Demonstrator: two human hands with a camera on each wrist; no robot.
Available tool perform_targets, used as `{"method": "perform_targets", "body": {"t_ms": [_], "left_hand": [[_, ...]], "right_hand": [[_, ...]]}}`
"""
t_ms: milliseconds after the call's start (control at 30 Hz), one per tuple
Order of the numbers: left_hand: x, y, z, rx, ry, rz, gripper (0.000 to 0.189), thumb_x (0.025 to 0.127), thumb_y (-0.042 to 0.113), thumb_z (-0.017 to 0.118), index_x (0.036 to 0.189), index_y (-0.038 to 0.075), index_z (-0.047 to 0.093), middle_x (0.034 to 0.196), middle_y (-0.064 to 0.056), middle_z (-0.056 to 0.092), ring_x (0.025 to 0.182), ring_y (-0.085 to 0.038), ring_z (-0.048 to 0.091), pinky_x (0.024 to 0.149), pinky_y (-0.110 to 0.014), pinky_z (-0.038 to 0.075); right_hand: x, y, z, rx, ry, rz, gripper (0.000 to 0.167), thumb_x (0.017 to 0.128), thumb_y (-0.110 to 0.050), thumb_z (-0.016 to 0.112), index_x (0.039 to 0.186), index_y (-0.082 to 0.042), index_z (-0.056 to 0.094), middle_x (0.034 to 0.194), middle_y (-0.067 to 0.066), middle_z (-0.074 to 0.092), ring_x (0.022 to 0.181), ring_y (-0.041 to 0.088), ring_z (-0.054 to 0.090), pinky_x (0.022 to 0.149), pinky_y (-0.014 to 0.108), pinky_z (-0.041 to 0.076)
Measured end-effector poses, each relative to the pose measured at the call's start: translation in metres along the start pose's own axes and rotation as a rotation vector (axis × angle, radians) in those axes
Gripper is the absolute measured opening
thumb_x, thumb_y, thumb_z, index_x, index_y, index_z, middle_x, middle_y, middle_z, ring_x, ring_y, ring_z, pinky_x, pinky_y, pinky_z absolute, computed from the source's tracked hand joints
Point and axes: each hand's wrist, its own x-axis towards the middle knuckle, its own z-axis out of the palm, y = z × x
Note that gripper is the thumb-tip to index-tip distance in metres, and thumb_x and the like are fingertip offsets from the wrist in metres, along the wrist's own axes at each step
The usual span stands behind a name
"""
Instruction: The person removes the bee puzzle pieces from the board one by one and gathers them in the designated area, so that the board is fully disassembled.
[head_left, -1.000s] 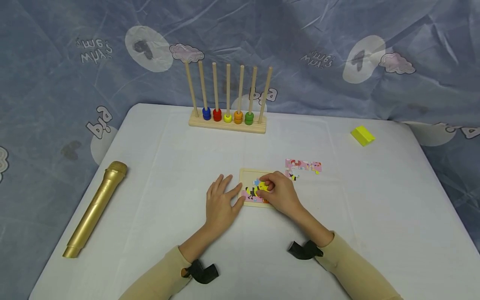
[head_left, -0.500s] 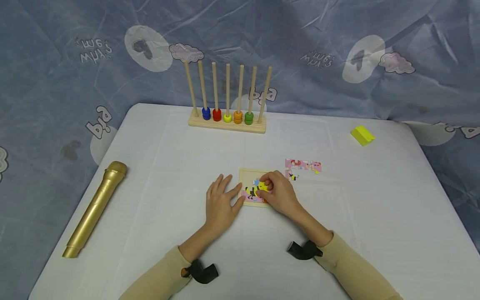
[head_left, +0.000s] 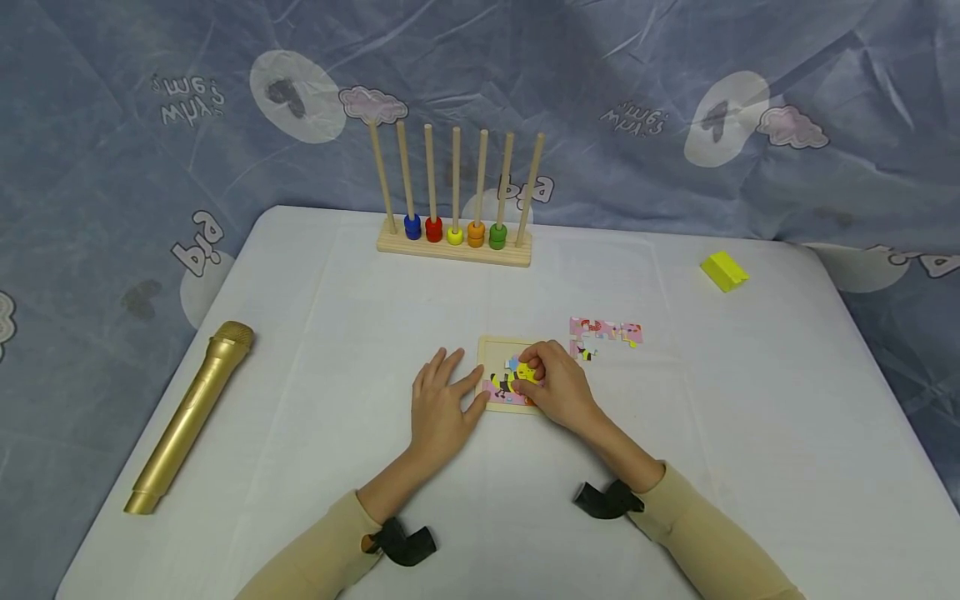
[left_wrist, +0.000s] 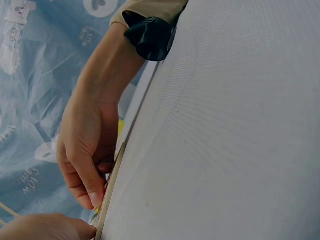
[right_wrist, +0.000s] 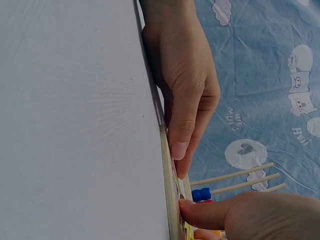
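Note:
A small square wooden puzzle tray [head_left: 495, 353] lies on the white table, with a bee picture partly laid in its lower part. My left hand [head_left: 442, 412] is spread flat at the tray's left side, its thumb and index fingertips touching the edge. Over the tray's right side, my right hand [head_left: 564, 385] pinches a yellow bee-face puzzle piece [head_left: 528, 372] between thumb and curled fingers, down among the laid pieces. That hand covers the tray's right edge. In the right wrist view, the right thumb [right_wrist: 205, 212] touches the pieces beside the tray rim [right_wrist: 170, 200].
Loose pink puzzle pieces [head_left: 600, 329] lie just right of the tray. A wooden bead rack [head_left: 453, 250] with upright pegs stands at the back. A gold microphone [head_left: 191, 417] lies at the left, and a yellow block [head_left: 724, 272] at the back right.

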Motion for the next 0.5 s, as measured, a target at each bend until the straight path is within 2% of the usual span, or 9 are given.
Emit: {"method": "perform_targets", "body": {"t_ms": [233, 500], "left_hand": [[-0.0004, 0.0004, -0.0007, -0.003, 0.000, -0.001, 0.036, 0.087, 0.029, 0.072, 0.119, 0.012, 0.072, 0.140, -0.016, 0.054, 0.139, -0.038, 0.038, 0.110, -0.057, 0.029], [-0.0005, 0.0000, -0.0002, -0.002, 0.006, 0.004, 0.036, 0.086, 0.029, 0.072, 0.118, 0.012, 0.072, 0.140, -0.016, 0.055, 0.139, -0.038, 0.039, 0.110, -0.057, 0.029]], "right_hand": [[0.0011, -0.0022, -0.0011, -0.026, -0.019, -0.006, 0.032, 0.076, -0.010, 0.082, 0.099, -0.002, 0.062, 0.086, 0.008, 0.056, 0.071, 0.014, 0.048, 0.064, 0.026, 0.039], [0.0021, -0.0092, -0.0029, -0.055, -0.057, 0.061, 0.032, 0.077, -0.012, 0.081, 0.101, 0.000, 0.063, 0.086, 0.008, 0.056, 0.072, 0.016, 0.049, 0.066, 0.028, 0.039]]}}
